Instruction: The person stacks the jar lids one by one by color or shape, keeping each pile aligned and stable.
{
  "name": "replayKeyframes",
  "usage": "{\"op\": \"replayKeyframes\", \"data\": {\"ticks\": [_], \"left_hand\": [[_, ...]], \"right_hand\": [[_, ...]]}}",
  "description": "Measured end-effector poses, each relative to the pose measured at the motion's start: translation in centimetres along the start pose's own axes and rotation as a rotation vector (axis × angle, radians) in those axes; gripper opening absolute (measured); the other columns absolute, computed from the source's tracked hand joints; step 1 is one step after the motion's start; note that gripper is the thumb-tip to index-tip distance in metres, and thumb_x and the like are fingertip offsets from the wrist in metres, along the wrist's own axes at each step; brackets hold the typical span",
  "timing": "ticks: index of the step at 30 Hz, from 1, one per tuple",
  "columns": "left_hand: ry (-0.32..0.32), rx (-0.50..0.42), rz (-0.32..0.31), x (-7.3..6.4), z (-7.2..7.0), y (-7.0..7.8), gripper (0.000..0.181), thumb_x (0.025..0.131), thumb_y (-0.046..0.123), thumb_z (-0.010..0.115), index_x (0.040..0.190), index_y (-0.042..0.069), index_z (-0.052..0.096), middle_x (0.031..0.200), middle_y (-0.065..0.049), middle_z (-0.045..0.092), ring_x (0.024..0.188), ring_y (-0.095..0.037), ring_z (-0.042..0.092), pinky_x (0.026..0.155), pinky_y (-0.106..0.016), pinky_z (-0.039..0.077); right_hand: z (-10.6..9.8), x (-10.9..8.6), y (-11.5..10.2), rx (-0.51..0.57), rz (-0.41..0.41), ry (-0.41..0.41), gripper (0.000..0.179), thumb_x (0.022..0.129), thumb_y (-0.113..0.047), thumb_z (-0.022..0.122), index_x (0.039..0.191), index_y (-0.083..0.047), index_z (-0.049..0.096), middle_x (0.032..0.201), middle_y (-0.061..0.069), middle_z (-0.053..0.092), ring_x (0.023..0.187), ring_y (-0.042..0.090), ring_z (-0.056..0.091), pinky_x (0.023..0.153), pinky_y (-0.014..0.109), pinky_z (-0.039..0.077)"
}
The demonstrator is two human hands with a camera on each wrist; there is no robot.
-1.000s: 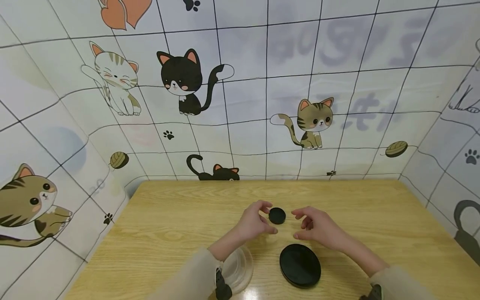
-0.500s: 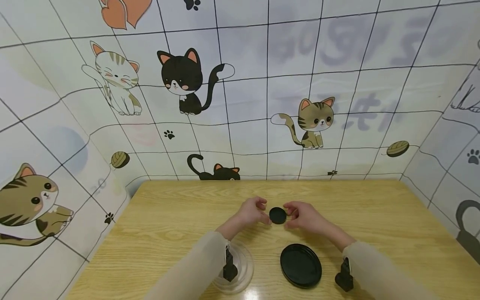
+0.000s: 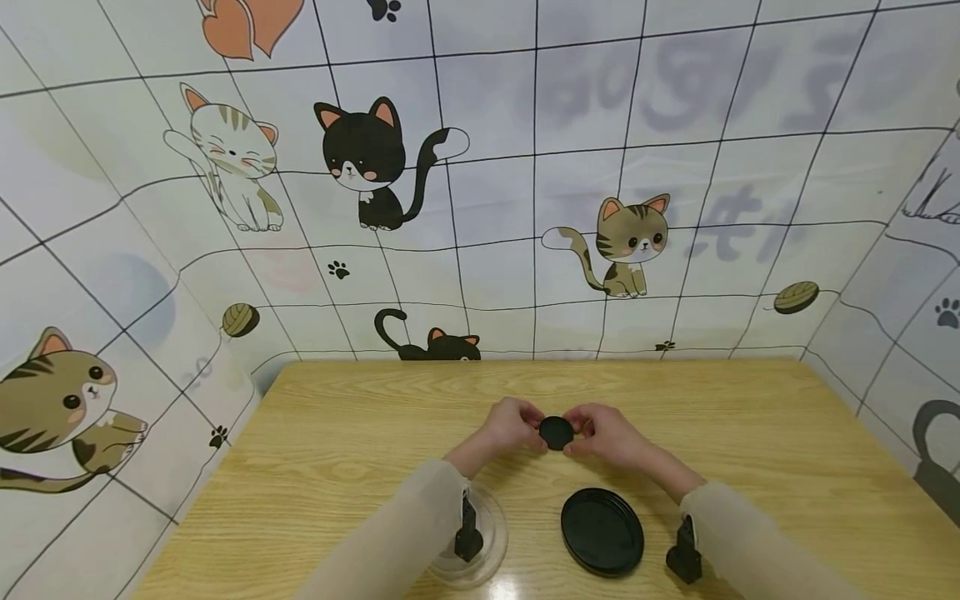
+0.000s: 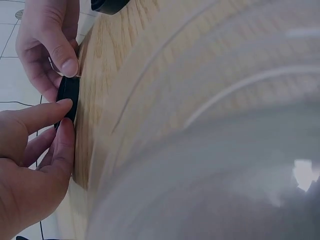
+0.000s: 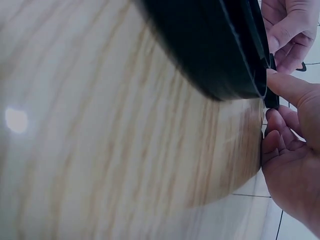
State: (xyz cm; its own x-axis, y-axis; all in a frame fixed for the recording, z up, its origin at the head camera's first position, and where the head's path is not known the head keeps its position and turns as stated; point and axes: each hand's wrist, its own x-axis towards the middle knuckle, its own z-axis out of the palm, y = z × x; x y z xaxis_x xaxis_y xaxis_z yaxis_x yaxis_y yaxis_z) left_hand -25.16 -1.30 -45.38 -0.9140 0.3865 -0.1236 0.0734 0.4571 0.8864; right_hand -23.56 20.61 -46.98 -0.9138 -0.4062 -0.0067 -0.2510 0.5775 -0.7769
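A small black round lid-like disc [image 3: 557,433] sits on the wooden table [image 3: 360,417], between both hands. From its left side, the left hand [image 3: 512,427] pinches the edge with thumb and fingers. The right hand [image 3: 609,435] grips the opposite edge. In the left wrist view the disc [image 4: 68,97] shows its thick side, thumb and fingertips of the left hand [image 4: 35,165] against it. The right wrist view shows the right hand [image 5: 295,125] at the disc, mostly hidden behind a larger black round piece [image 5: 205,45].
Nearer the person, that large, shallow black round piece [image 3: 602,532] lies right of centre. A clear plastic round piece [image 3: 491,542] lies under the left forearm, partly covered by the sleeve and wrist camera. Cat-patterned cloth walls [image 3: 487,208] enclose the table's back and sides.
Both hands have closed in from either side of the small black disc and now hold its edges. The right hand came inward and farther from the person. The larger pieces stayed put.
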Motion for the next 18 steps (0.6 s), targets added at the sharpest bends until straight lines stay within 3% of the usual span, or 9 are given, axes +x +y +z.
{"op": "replayKeyframes", "data": {"ticks": [6, 10, 18], "left_hand": [[-0.02, 0.046, 0.021, 0.2, 0.1, 0.4, 0.042, 0.073, -0.006, 0.087, 0.113, -0.003, 0.073, 0.097, -0.007, 0.068, 0.086, -0.015, 0.06, 0.076, -0.029, 0.052], [-0.028, 0.025, 0.032, 0.0, 0.0, 0.9, 0.044, 0.074, -0.007, 0.086, 0.116, -0.002, 0.071, 0.097, -0.005, 0.066, 0.087, -0.017, 0.065, 0.075, -0.029, 0.053], [-0.083, -0.105, 0.111, -2.7, 0.1, 2.6, 0.043, 0.075, -0.008, 0.085, 0.115, -0.001, 0.069, 0.096, -0.004, 0.061, 0.082, -0.017, 0.069, 0.069, -0.027, 0.056]], "right_hand": [[-0.2, -0.1, 0.1, 0.01, 0.001, 0.015, 0.048, 0.086, -0.015, 0.084, 0.125, 0.005, 0.064, 0.099, 0.005, 0.061, 0.081, 0.019, 0.056, 0.07, 0.034, 0.048], [-0.7, -0.9, -0.4, 0.02, -0.031, 0.039, 0.05, 0.087, -0.017, 0.084, 0.127, 0.004, 0.063, 0.101, 0.006, 0.061, 0.078, 0.019, 0.055, 0.064, 0.032, 0.048], [-2.1, -4.6, -2.7, 0.008, -0.132, 0.057, 0.045, 0.089, -0.02, 0.083, 0.124, 0.001, 0.066, 0.098, 0.007, 0.058, 0.071, 0.012, 0.05, 0.059, 0.028, 0.044]]}}
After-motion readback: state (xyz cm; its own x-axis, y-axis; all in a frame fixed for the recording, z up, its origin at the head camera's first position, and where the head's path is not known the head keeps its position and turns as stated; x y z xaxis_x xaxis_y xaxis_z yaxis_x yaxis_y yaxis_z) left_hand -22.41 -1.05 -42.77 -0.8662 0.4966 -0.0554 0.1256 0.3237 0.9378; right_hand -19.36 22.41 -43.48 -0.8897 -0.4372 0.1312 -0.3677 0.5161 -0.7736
